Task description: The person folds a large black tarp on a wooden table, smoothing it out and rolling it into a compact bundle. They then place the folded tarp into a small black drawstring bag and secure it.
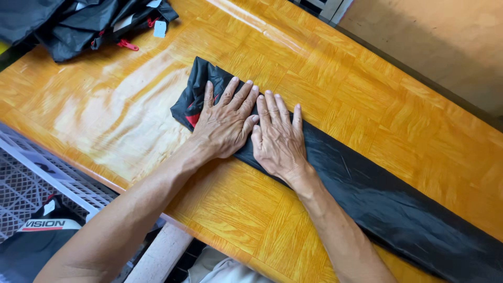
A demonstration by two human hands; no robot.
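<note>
Fingers (236,97) spread flat, you are pressing both hands on the folded black garment (367,194).

Thin, soft, slippery-looking fabric is lying across the orange table (105,115), running toward 4 o'clock; judging by this, grip its folded edges at 10 o'clock.

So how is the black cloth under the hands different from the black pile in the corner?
The long black cloth is folded into a flat, smooth strip across the wooden table; the black pile is bunched and crumpled. The left hand and right hand press flat on the strip; nothing touches the pile. The pile shows white tags; the strip shows none. Both are black with bits of red.
</note>
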